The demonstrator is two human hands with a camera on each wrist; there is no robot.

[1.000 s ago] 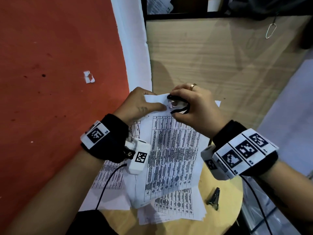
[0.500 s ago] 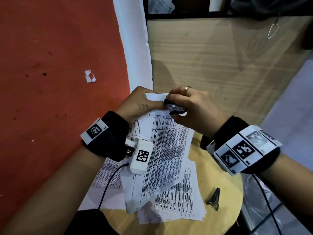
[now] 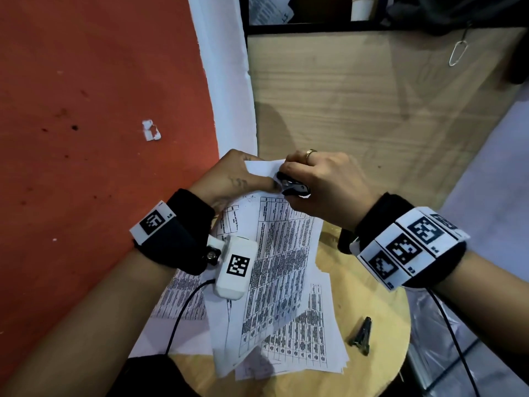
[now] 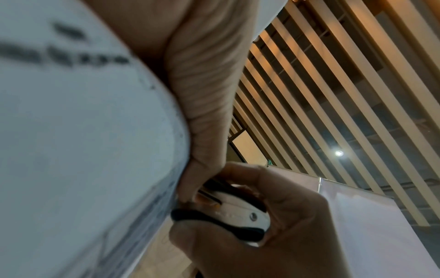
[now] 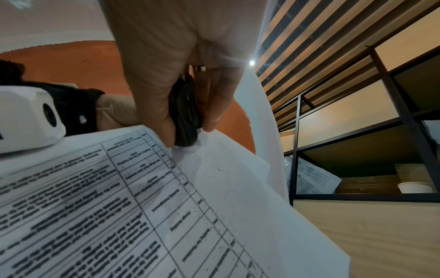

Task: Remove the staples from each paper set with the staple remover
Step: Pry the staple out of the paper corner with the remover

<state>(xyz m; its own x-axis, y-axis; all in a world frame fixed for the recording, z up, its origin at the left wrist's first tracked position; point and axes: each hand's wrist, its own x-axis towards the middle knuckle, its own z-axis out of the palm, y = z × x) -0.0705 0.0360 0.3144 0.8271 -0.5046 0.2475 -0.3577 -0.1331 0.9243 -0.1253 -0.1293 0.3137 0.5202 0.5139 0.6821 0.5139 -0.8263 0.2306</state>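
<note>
At frame centre, the paper set (image 3: pixel 274 253) has been tilted and its top corner lifted over the last second. That corner is pinched by the left hand (image 3: pixel 232 179), while the staple remover (image 3: pixel 292 187), squeezed in the right hand (image 3: pixel 323 184), is pressed against it; a staple is probably being pulled.

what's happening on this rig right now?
A person is pulling staples from printed sheets. The left hand pinches the top corner of a lifted paper set, while the right hand grips a black staple remover pressed against that corner. More printed sheets lie on the round wooden table, beside a dark clip. The staple itself is not visible.
</note>
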